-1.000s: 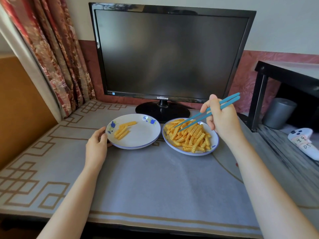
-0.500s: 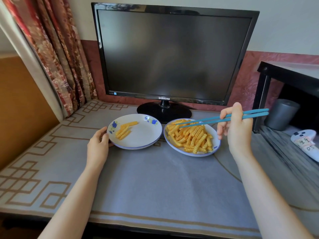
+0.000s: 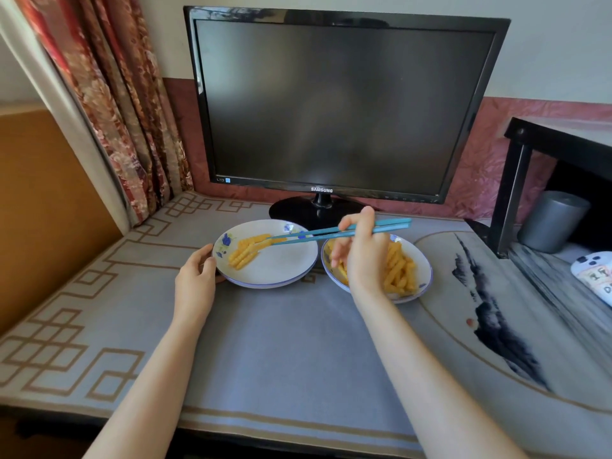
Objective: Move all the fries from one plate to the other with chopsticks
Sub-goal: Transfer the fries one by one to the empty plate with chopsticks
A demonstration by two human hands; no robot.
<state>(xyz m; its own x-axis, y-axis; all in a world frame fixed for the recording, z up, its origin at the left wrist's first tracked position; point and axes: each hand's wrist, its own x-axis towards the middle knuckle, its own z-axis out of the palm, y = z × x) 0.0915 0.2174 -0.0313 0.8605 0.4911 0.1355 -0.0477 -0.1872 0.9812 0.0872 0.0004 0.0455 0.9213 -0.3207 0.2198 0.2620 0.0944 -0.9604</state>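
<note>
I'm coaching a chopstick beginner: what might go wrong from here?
1. The right hand hangs low over the full right plate; drawing back, it may brush fries over the rim.
2. The chopsticks have their tips at the small pile of fries on the left plate; a clumsy release may scatter it.
3. The plates nearly touch, so a push from the left hand, which holds the left plate's rim, may jolt the other.

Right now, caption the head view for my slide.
Chopsticks in the right hand reach the fries on the left plate; left hand holds its rim.
</note>
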